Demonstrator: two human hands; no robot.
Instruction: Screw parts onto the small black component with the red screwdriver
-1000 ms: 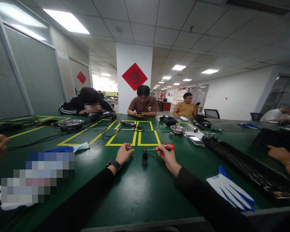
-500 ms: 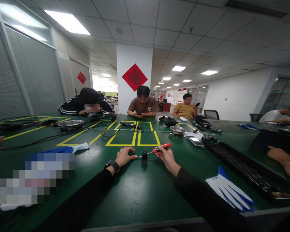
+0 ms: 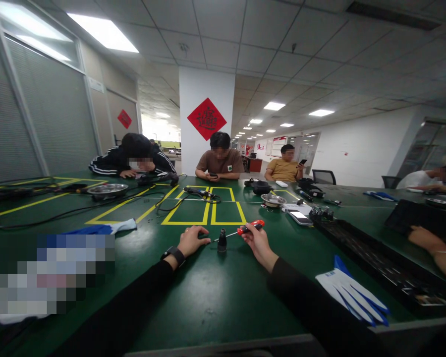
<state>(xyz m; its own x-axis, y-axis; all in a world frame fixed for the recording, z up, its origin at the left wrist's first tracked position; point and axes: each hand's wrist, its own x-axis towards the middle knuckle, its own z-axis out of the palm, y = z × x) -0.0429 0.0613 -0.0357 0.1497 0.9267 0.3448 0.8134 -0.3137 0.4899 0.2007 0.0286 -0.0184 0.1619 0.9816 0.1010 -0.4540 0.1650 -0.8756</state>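
A red-and-black screwdriver (image 3: 250, 227) is in my right hand (image 3: 258, 241), its handle gripped by the fingers. Its thin shaft slants down to the left, passing behind a small black tapered cylinder (image 3: 222, 242) that stands upright on the green table (image 3: 208, 297). Just left of that part is my left hand (image 3: 192, 241), thumb and fingers pinched close to the screwdriver's tip. Whatever the pinch holds is too small to make out. A black watch band circles the left wrist.
White-and-blue gloves (image 3: 351, 290) lie front right, beside a long black tray (image 3: 379, 258) of small metal parts. A phone (image 3: 299, 216) and a metal bowl (image 3: 273, 200) stand farther back. Cables (image 3: 78, 218) cross the left side. Several people sit around the table.
My right hand and the screwdriver have shifted slightly to the right, drawing the tip a little back from my left fingertips. The black cylinder stays in place.
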